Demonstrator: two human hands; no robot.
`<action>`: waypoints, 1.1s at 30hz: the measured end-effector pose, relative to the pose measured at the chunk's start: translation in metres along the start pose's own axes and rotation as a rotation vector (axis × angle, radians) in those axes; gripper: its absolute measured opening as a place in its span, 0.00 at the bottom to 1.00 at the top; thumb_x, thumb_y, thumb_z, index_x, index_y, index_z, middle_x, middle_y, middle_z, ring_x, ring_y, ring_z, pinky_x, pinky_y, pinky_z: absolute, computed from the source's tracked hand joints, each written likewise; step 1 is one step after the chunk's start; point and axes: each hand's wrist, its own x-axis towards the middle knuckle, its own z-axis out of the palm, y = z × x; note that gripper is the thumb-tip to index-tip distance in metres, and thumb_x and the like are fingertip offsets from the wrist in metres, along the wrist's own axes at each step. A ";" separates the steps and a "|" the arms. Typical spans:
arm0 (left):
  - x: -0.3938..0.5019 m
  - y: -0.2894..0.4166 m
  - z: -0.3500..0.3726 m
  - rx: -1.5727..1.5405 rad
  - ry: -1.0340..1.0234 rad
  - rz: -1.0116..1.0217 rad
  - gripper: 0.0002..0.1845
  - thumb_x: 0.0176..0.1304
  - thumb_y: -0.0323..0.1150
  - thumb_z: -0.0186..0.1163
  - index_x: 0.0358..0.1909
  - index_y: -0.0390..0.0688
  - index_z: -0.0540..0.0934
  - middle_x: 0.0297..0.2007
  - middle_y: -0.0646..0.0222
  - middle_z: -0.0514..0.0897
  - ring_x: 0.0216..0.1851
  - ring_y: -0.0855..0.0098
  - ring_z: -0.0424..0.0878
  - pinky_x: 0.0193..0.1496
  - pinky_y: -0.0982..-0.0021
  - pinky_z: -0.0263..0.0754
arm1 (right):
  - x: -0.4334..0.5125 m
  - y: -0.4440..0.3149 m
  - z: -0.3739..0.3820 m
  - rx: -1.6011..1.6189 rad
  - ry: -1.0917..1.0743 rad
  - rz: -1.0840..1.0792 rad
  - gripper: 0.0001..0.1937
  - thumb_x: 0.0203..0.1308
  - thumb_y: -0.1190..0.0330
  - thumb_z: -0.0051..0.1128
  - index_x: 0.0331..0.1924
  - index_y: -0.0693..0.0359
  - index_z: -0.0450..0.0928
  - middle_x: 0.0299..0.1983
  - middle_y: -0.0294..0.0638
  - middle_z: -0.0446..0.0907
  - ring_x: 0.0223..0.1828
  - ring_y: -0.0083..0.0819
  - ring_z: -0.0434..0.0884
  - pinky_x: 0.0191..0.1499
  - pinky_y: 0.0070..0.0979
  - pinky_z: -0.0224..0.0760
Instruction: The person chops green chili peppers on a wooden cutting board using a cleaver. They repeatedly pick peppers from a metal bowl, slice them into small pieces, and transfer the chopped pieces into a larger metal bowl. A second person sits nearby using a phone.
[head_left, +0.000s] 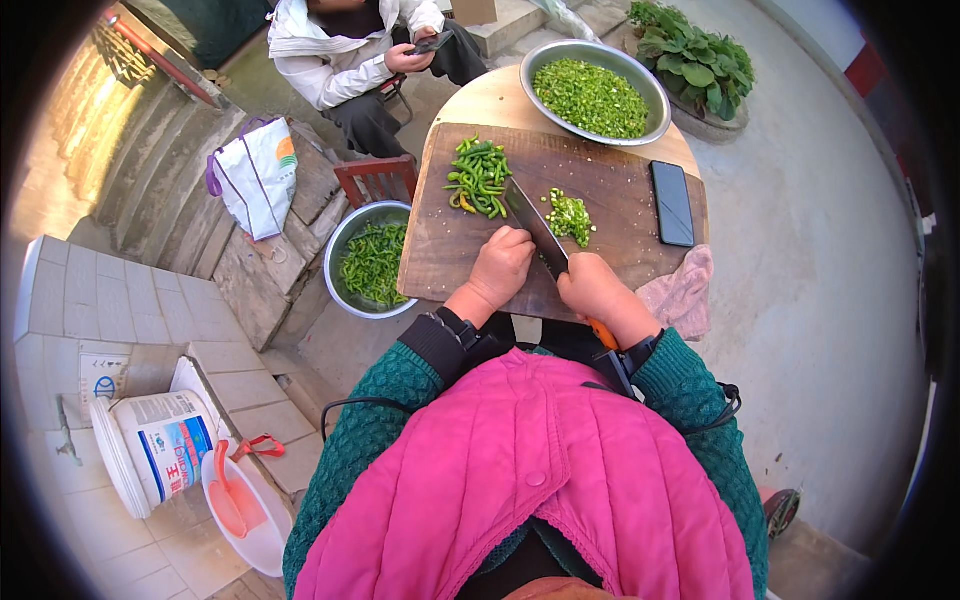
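Note:
My right hand (600, 292) grips the orange handle of a kitchen cleaver (534, 219), its blade slanting away to the upper left over a dark wooden cutting board (622, 210). Close against the blade's left side is my left hand (502, 262), fingers curled; whatever it pinches is mostly hidden under the knuckles. Beyond it lies a pile of whole green chili peppers (480, 176), one of them yellowish. Right of the blade sits a small heap of chopped green pepper (570, 217).
A steel basin (661, 112) of chopped peppers stands behind the board. A smartphone (673, 202) and a pink cloth (686, 292) lie at the board's right. Lower left of the board is a basin (335, 289) of whole peppers. A seated person (330, 67) holds a phone.

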 end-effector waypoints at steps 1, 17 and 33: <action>0.000 0.001 -0.001 -0.003 0.001 -0.007 0.05 0.54 0.22 0.69 0.34 0.38 0.86 0.39 0.63 0.86 0.41 0.58 0.83 0.46 0.62 0.80 | 0.000 0.003 0.003 0.009 0.015 0.003 0.12 0.60 0.74 0.49 0.29 0.78 0.80 0.19 0.61 0.80 0.20 0.50 0.86 0.29 0.45 0.82; -0.009 0.002 -0.016 0.013 0.004 -0.160 0.05 0.57 0.24 0.68 0.35 0.39 0.87 0.38 0.62 0.87 0.42 0.57 0.85 0.49 0.60 0.80 | -0.012 0.024 0.008 -0.240 0.250 -0.197 0.14 0.59 0.68 0.55 0.31 0.73 0.83 0.33 0.67 0.83 0.40 0.66 0.84 0.48 0.54 0.78; -0.005 0.006 -0.016 0.027 0.000 -0.198 0.08 0.56 0.26 0.70 0.38 0.40 0.88 0.38 0.63 0.85 0.42 0.56 0.83 0.47 0.60 0.79 | -0.016 0.011 0.005 -0.324 0.198 -0.188 0.13 0.59 0.68 0.54 0.31 0.71 0.84 0.35 0.64 0.85 0.42 0.63 0.86 0.49 0.52 0.80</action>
